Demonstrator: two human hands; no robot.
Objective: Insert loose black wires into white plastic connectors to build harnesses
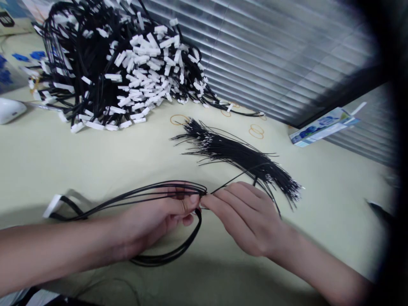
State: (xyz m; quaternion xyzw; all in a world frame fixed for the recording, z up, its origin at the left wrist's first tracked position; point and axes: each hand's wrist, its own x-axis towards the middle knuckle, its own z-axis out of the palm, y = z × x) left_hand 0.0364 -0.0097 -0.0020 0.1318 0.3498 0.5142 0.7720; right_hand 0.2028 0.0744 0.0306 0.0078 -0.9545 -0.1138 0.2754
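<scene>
Between thumb and fingers, my left hand (174,206) pinches the end of a black wire harness (134,195). Its strands arc left over the wrist to a white connector (52,206), and a thicker loop hangs below the hand. My right hand (245,212) is closed close against the left fingertips. Thin black wire (234,178) runs out of its grip, up and to the right. The fingertips hide exactly where wire and harness meet. Just behind the right hand lies a bundle of loose black wires (236,153) with shiny metal tips.
A big heap of black harnesses with white connectors (146,63) covers the table's back left. Window blinds (255,51) rise behind. A blue-and-white box (321,127) stands at the back right. Orange rubber bands (256,131) lie near the blinds, and a white rounded object (11,110) at far left.
</scene>
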